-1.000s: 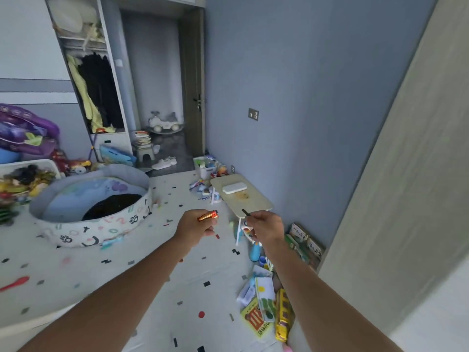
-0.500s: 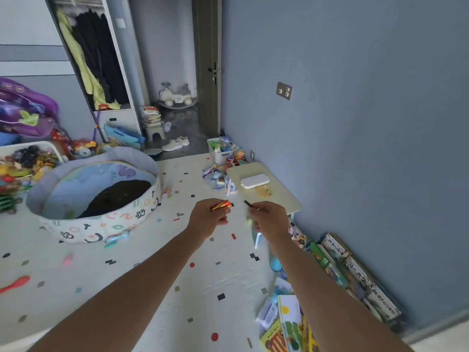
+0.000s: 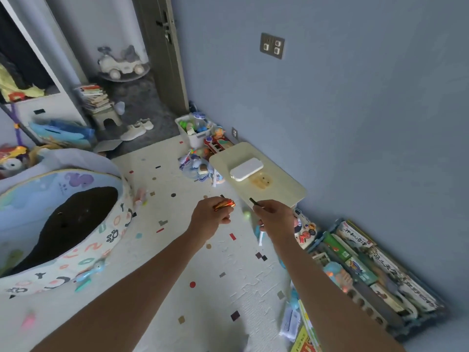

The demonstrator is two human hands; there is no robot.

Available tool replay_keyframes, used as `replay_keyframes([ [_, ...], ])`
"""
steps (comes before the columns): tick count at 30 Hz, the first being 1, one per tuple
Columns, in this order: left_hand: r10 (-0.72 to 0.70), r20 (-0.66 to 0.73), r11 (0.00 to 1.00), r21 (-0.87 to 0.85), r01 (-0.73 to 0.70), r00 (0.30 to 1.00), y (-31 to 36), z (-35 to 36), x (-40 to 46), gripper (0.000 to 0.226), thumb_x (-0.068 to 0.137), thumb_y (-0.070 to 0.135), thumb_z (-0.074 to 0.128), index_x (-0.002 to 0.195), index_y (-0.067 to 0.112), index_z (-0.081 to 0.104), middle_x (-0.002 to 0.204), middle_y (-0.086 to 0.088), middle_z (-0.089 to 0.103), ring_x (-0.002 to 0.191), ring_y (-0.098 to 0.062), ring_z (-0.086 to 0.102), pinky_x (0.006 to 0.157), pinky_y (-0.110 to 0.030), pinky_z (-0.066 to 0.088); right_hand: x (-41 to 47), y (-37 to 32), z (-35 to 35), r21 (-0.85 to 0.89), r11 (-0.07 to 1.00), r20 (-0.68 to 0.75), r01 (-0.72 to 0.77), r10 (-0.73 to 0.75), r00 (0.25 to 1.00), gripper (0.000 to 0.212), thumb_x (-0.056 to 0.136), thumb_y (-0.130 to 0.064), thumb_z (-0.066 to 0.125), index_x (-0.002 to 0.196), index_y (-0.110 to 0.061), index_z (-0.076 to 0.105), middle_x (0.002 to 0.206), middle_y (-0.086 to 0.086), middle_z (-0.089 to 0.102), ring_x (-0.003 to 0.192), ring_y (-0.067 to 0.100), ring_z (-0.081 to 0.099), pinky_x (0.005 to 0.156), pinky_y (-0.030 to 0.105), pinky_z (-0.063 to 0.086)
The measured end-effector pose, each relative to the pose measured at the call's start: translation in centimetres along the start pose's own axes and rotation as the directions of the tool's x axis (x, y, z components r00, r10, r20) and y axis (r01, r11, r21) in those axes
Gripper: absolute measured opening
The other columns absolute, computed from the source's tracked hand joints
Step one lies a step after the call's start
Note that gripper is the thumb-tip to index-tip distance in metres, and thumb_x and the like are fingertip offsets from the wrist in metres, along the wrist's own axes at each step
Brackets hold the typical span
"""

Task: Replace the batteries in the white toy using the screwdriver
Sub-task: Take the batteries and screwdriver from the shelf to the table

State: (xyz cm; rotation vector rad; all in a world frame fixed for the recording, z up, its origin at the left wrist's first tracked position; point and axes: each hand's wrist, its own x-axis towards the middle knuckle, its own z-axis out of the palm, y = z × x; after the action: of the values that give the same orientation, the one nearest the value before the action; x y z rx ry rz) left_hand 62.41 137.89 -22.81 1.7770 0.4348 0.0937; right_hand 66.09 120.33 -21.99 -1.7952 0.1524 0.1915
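The white toy [image 3: 246, 169], a flat rounded white block, lies on a small cream table [image 3: 276, 189] by the blue wall. My left hand [image 3: 212, 216] is closed around orange-red batteries [image 3: 224, 205], held in the air short of the table's near edge. To its right, my right hand [image 3: 274, 217] grips a thin dark screwdriver [image 3: 254, 201] whose tip points up and left toward the table. Both hands hover above the floor mat, apart from the toy.
A round fabric play pit [image 3: 76, 224] fills the left. Scattered toys and a white bin [image 3: 195, 134] lie beyond the table. A crate of books [image 3: 368, 270] lines the wall at right. A speckled white mat [image 3: 203, 275] covers the floor; a doorway [image 3: 127, 72] is behind.
The view has tilted down and moved closer to the small table. Both hands keep their hold and stay about the same distance apart, now nearer the table's edge.
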Motion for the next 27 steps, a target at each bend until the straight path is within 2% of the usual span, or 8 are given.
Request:
replay_keyframes([
  [2,-0.024,0.028,1.0,-0.004,0.024,0.999,-0.9,-0.1,4.3,0.004,0.086,0.01,0.074,0.087,0.006,0.073,0.074,-0.008,0.067,0.063,-0.013,0.068,0.067,-0.03,0.063,3.9,0.6,1.7,0.014,1.0,-0.025,-0.027,0.027,0.999,0.01,0.087,-0.014,0.074,0.095,-0.018,0.077,0.078,0.002,0.075,0.058,0.016,0.065,0.06,0.027,0.062],
  [6,-0.067,0.055,0.997,0.043,0.065,0.996,-2.8,0.0,12.8,0.01,0.087,0.014,0.075,0.091,0.005,0.074,0.077,-0.008,0.07,0.067,-0.015,0.071,0.063,-0.025,0.061,11.7,1.4,5.5,0.018,0.996,-0.047,-0.089,0.09,0.995,0.01,0.087,-0.015,0.074,0.096,-0.018,0.078,0.078,-0.001,0.075,0.056,0.014,0.065,0.06,0.028,0.062],
  [10,-0.126,0.09,0.992,0.025,0.124,0.988,-4.1,0.3,20.6,0.012,0.087,0.013,0.075,0.095,0.004,0.073,0.085,-0.011,0.07,0.075,-0.02,0.071,0.064,-0.023,0.061,18.0,1.6,8.8,0.017,0.99,-0.058,-0.139,0.139,0.989,0.01,0.086,-0.013,0.075,0.095,-0.016,0.079,0.078,0.001,0.076,0.055,0.014,0.065,0.063,0.034,0.064],
  [14,-0.137,0.147,0.99,0.036,0.133,0.98,-5.3,0.1,28.4,0.024,0.087,0.015,0.075,0.106,0.0,0.072,0.093,-0.013,0.071,0.083,-0.024,0.073,0.075,-0.033,0.064,23.9,1.9,11.8,0.027,0.98,-0.088,-0.198,0.2,0.976,0.011,0.086,-0.014,0.076,0.097,-0.015,0.079,0.079,0.005,0.076,0.058,0.018,0.066,0.064,0.038,0.065],
  [17,-0.138,0.235,0.99,0.056,0.129,0.962,-6.3,0.0,34.5,0.024,0.089,0.015,0.073,0.108,0.002,0.072,0.097,-0.013,0.072,0.086,-0.022,0.074,0.069,-0.024,0.062,28.4,2.3,14.5,0.039,0.971,-0.149,-0.234,0.237,0.96,0.011,0.087,-0.014,0.075,0.097,-0.015,0.079,0.082,0.005,0.077,0.06,0.02,0.067,0.063,0.036,0.065],
  [19,-0.135,0.302,0.991,0.064,0.121,0.944,-6.9,0.2,38.4,0.022,0.089,0.015,0.073,0.108,0.004,0.073,0.097,-0.01,0.073,0.083,-0.018,0.073,0.065,-0.017,0.058,31.0,2.8,16.2,0.061,0.967,-0.199,-0.247,0.255,0.946,0.012,0.087,-0.014,0.075,0.097,-0.015,0.079,0.081,0.004,0.076,0.059,0.02,0.067,0.056,0.03,0.061],
  [22,-0.134,0.413,0.99,0.105,0.099,0.901,-8.5,0.8,43.7,0.02,0.089,0.016,0.073,0.109,0.01,0.074,0.095,-0.006,0.074,0.081,-0.016,0.074,0.067,-0.019,0.059,34.4,4.1,18.5,0.105,0.952,-0.274,-0.289,0.307,0.911,0.011,0.086,-0.014,0.075,0.096,-0.016,0.079,0.078,0.003,0.075,0.057,0.017,0.065,0.051,0.023,0.054],
  [27,-0.189,0.572,0.977,0.195,0.091,0.798,-12.1,3.6,50.6,0.023,0.089,0.013,0.073,0.111,0.006,0.074,0.088,-0.005,0.073,0.076,-0.014,0.072,0.075,-0.029,0.062,39.2,7.9,20.5,0.209,0.911,-0.369,-0.356,0.411,0.834,0.011,0.087,-0.012,0.073,0.096,-0.015,0.079,0.075,0.003,0.075,0.057,0.015,0.064,0.054,0.028,0.057],
])
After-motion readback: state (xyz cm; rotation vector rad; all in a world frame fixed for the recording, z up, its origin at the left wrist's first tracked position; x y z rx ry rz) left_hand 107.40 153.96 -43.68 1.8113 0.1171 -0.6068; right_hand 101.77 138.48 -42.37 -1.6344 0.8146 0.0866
